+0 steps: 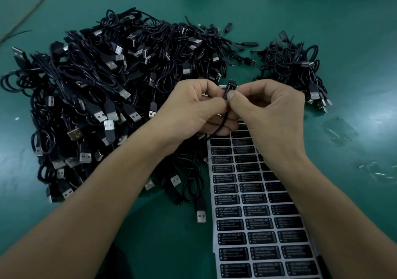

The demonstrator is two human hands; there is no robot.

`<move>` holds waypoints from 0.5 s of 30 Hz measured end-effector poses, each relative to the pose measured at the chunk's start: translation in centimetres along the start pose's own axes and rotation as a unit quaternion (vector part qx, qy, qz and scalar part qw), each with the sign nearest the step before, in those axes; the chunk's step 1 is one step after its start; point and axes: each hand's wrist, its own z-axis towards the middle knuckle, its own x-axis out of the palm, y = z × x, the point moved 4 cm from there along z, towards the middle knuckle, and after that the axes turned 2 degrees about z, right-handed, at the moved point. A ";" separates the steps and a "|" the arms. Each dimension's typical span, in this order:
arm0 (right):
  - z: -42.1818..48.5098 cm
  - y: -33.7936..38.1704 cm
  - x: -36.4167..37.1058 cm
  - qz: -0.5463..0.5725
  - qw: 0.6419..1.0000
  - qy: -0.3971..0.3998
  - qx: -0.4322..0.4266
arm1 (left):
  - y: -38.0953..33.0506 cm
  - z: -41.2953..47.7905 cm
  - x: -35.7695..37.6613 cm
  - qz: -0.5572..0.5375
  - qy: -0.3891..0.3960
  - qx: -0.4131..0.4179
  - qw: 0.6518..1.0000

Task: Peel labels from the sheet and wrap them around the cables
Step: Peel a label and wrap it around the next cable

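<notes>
I have one view: a wide-angle head camera above the table [354,31], facing forward and steeply down. The left hand [193,111] and right hand [272,115], pinching a cable [228,89], sit close at centre. The pile [96,85] fills 10 o'clock and the sheet [253,214] runs toward 5 o'clock.

**Green desk, soft glare**

We see a green desk [354,31] filling the whole view. A pale line [32,10] runs diagonally across its far left part. Soft light sheens off the surface at both sides. On the right side we find shiny scuffed patches [339,131] and small pale flecks [376,172]. A white speck [17,118] lies at the left.
</notes>
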 end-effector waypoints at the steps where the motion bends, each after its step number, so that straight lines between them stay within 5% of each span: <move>1: 0.0 -0.1 0.0 0.002 1.000 0.000 0.003 | 0.0 0.0 0.0 -0.001 0.000 -0.001 1.000; 15: 0.3 -0.3 -0.1 0.010 1.000 0.002 0.005 | -0.1 0.0 0.0 -0.008 -0.003 -0.001 1.000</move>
